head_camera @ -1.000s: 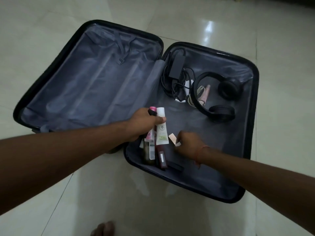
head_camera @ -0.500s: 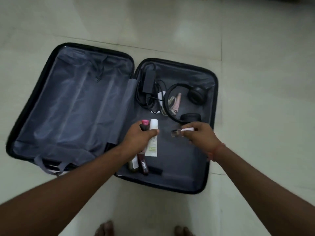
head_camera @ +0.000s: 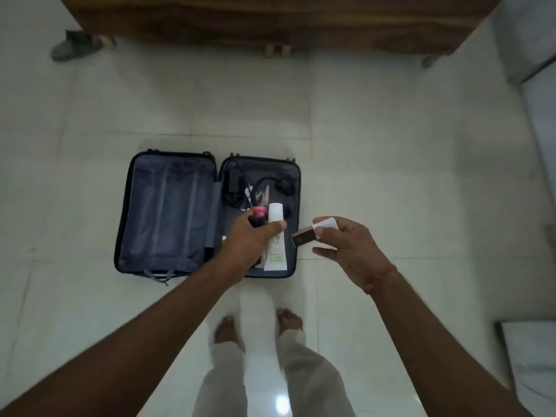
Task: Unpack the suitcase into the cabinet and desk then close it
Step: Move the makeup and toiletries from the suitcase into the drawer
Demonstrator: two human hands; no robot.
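The suitcase [head_camera: 168, 212] lies open on the floor [head_camera: 391, 145], near a wooden cabinet [head_camera: 270, 19] along the far edge. Headphones [head_camera: 282, 186] and cables [head_camera: 234, 191] sit in its right half. The left hand [head_camera: 249, 239] grips a bundle: a white tube [head_camera: 275, 236], a pink-capped bottle [head_camera: 259, 212] and more hidden below. The right hand [head_camera: 346, 245] pinches a small box [head_camera: 304, 237] with a white slip [head_camera: 326, 224]. The left hand's load looks overfull; I judge a tube could slide out on the walk. The box rests on fingertips alone and might tip.
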